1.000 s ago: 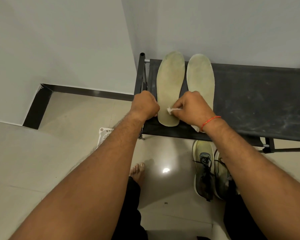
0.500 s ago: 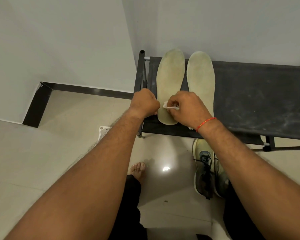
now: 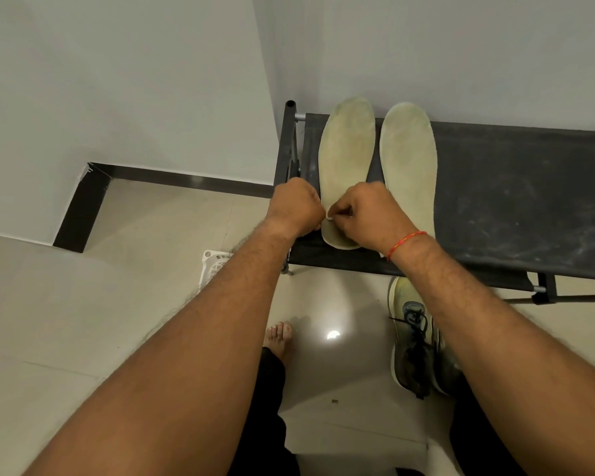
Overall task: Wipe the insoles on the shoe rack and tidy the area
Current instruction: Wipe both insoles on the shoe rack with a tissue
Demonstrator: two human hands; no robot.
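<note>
We are pinching a small white wipe (image 3: 329, 217) in the curled fingers of our right hand (image 3: 368, 214), and it is pressing on the heel end of the left insole (image 3: 347, 166). Our left hand (image 3: 296, 207) is closed in a fist at the rack's near left corner, just beside that insole's heel; we cannot tell what it is gripping. Against 1 second ago, the wipe is sitting further toward the insole's left edge and is now mostly hidden inside the fingers, so we are judging the wiping of the heel to be under way, with the rest of this insole and the whole right insole (image 3: 409, 170) still to do. Both insoles are lying side by side, toes toward the wall, on the black shoe rack (image 3: 516, 201), whose fabric top is showing pale dust smears. We are seeing no bin or box; only 2 shoes (image 3: 416, 341) are standing on the floor below the rack.
</note>
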